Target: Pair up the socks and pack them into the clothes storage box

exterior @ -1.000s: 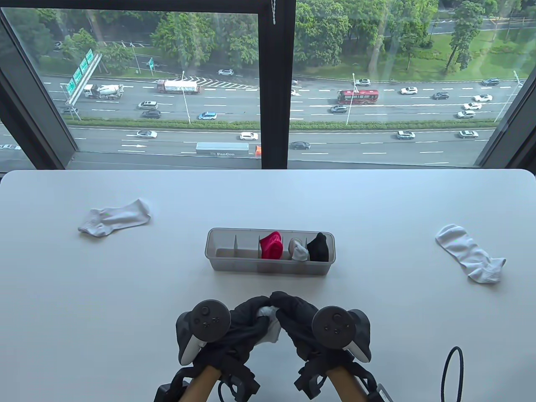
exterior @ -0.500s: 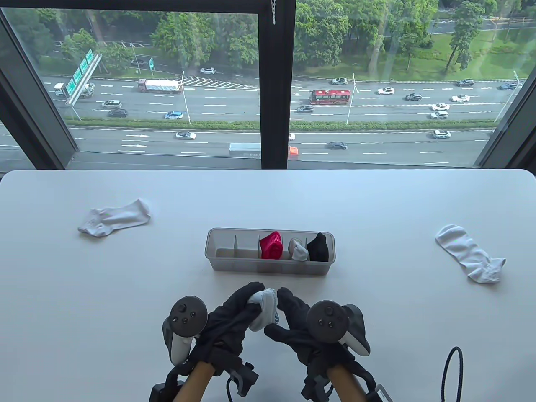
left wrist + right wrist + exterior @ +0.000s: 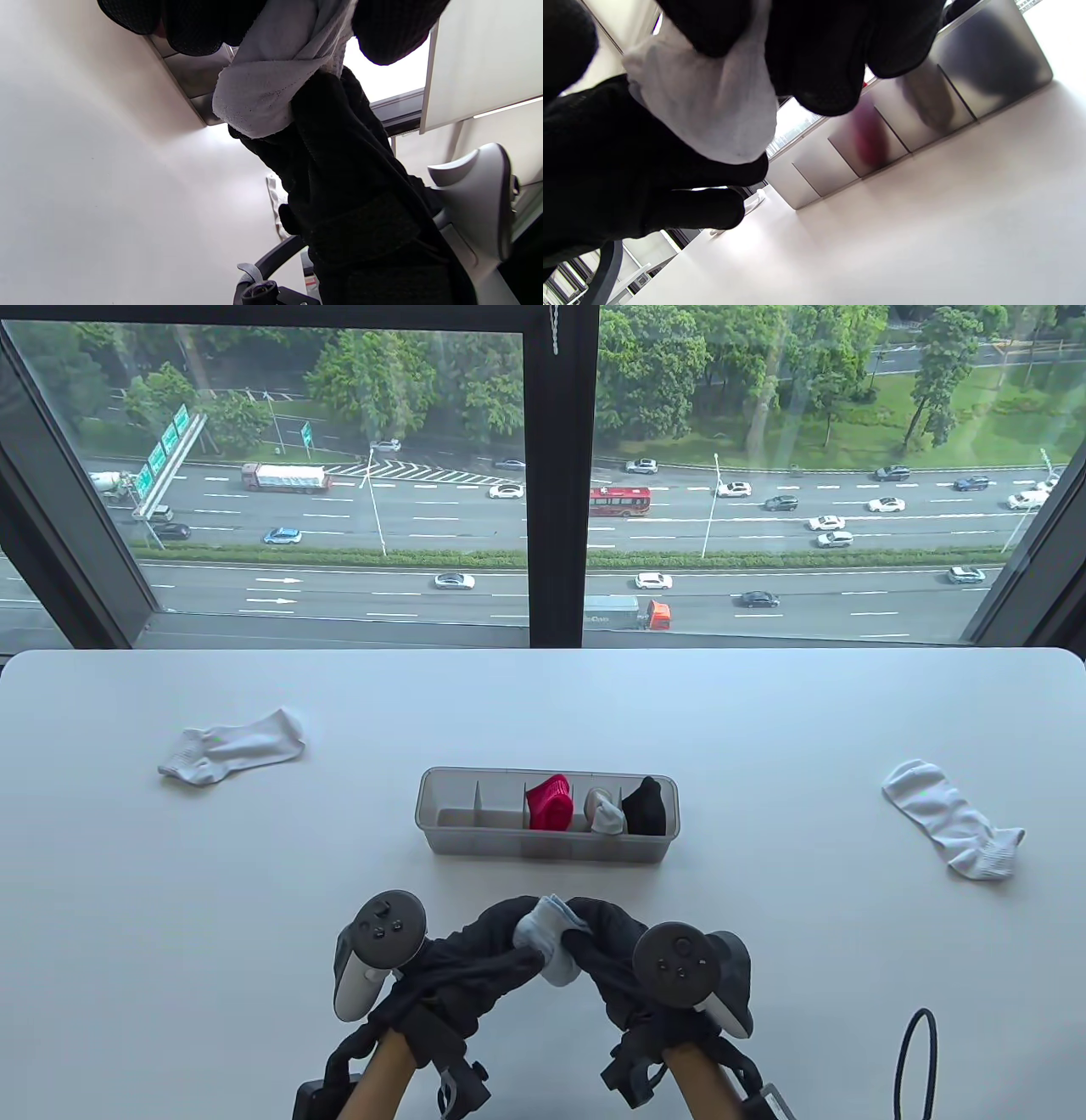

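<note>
A bundled pair of pale socks (image 3: 547, 943) sits between the two hands just in front of the storage box (image 3: 547, 853), raised off the desk (image 3: 543, 712) as the wrist views show. The left hand (image 3: 475, 963) curls its fingers round the bundle from the left, and the right hand (image 3: 607, 950) grips it from the right, so both hands pinch the same cloth, fingertips nearly meeting over it. In the left wrist view the cloth (image 3: 271, 80) hangs from the glove fingers at the top edge.

The storage box stands mid-desk, a long clear tray with dividers. Its two left compartments hold nothing visible; then come a red sock roll (image 3: 550, 803), a grey-white sock roll (image 3: 605, 813) and a black sock roll (image 3: 646, 806) at the right end.

Far left of the box lies a loose white sock (image 3: 231, 746); far right of it lies another white sock (image 3: 954, 819), both flat on the desk. A black cable loop (image 3: 916, 1060) shows right of the hands, well in front of the box.
</note>
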{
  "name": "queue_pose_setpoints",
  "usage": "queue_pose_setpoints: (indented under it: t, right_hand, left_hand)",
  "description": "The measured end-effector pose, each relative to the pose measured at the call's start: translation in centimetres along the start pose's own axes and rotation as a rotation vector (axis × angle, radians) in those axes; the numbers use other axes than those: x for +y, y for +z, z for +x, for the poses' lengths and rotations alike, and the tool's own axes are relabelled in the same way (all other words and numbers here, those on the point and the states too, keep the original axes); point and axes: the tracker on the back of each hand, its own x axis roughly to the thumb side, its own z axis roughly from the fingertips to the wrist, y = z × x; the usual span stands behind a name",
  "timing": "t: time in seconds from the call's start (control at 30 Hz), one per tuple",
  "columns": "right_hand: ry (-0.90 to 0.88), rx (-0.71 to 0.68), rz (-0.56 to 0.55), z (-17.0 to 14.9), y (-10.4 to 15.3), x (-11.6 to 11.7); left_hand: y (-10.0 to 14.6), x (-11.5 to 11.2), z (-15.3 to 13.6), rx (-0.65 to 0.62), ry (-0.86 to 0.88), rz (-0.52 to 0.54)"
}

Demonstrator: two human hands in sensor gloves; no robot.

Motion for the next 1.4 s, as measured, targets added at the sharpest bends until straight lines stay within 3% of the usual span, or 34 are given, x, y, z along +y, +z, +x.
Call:
queue_pose_setpoints:
  t: [0.03,0.2,0.3,0.4,0.47,0.6,0.67,0.73,0.8,0.9,0.93,1.03,1.23,1.4]
  right_hand:
    - [-0.024,-0.003,0.004,0.3,0.0,0.1]
    - [-0.157,0.081,0.151,-0.4,0.0,0.9]
    - [-0.130,0.087,0.060,-0.6,0.1,0.8]
    - [-0.109,0.075,0.063,-1.5,-0.2,0.0]
    - [-0.062,0.061,0.097,-1.9,-0.4,-0.1]
    - [-0.005,0.053,0.104,-2.0,-0.3,-0.5]
    - [0.015,0.058,0.081,-2.0,-0.3,-0.6]
    - [0.016,0.058,0.102,-2.0,-0.4,-0.4]
    - [0.061,0.079,0.096,-1.9,-0.4,-0.4]
    - [0.324,0.140,0.126,-2.1,-0.2,-0.7]
    - [0.433,0.160,0.155,-2.2,-0.1,-0.7]
    - [0.606,0.190,0.211,-2.2,0.0,-0.4]
    - [0.571,0.203,0.248,-1.6,0.1,-0.1]
    - [0.618,0.193,0.264,-1.3,-0.1,0.1]
  left_hand:
    - [0.0,0.0,0.0,-0.009,0.002,0.093]
    - [0.3,0.4,-0.1,-0.014,0.057,0.180]
    - [0.1,0.5,-0.1,-0.028,0.059,0.110]
    - [-0.3,0.6,-0.3,-0.047,0.060,-0.123]
    - [-0.5,0.3,-0.3,-0.043,0.044,-0.198]
    - [-0.3,0.5,-0.4,-0.028,0.028,-0.137]
    - [-0.3,0.5,-0.2,-0.042,0.047,-0.163]
    - [-0.1,0.5,0.4,-0.050,-0.012,-0.078]
    - [0.3,0.6,1.5,-0.072,-0.133,0.112]
    - [0.5,1.7,3.1,-0.051,-0.267,0.402]
    - [0.1,2.3,3.7,-0.032,-0.321,0.442]
    - [-1.9,3.8,5.0,0.072,-0.435,0.522]
    - [-7.9,5.7,5.9,0.262,-0.707,0.627]
    - [-11.7,5.5,4.2,0.399,-0.866,0.605]
